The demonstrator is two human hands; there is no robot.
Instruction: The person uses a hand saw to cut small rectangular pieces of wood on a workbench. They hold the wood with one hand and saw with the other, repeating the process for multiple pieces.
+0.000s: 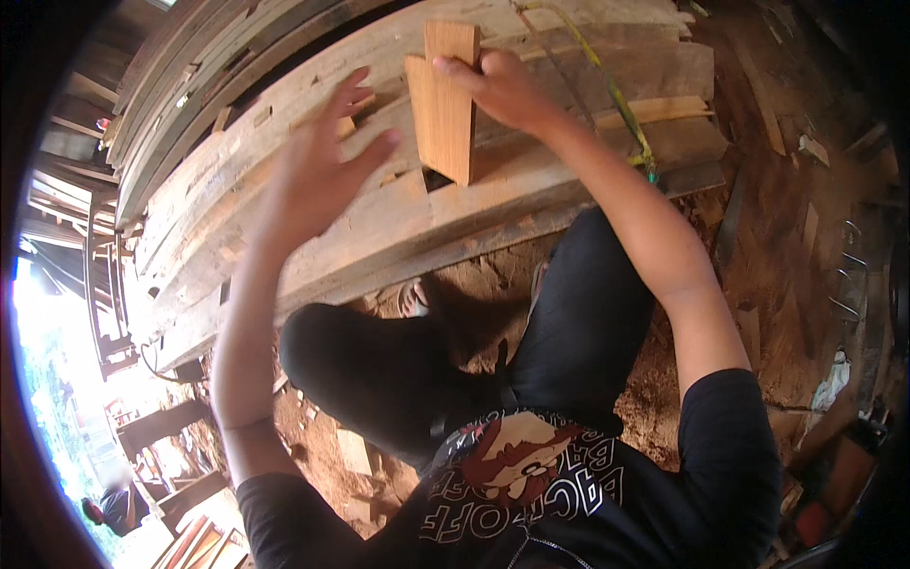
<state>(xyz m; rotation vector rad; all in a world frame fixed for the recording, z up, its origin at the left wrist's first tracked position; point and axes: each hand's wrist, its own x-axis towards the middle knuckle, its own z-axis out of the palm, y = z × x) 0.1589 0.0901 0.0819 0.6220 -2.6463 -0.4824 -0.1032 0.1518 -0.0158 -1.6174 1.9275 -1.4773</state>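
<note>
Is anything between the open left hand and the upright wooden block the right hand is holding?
Nothing visible. The left hand hovers open, fingers spread, just left of the reddish-brown upright wooden block, with only the pale stacked planks beneath the gap. The right hand grips the block's top right edge, on the far side from the left hand.

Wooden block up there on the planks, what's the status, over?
Right hand grips wooden block, standing upright on stacked planks. Left hand open, raised beside it, empty. Yellow strap lies across planks to the right, clear of block.
</note>
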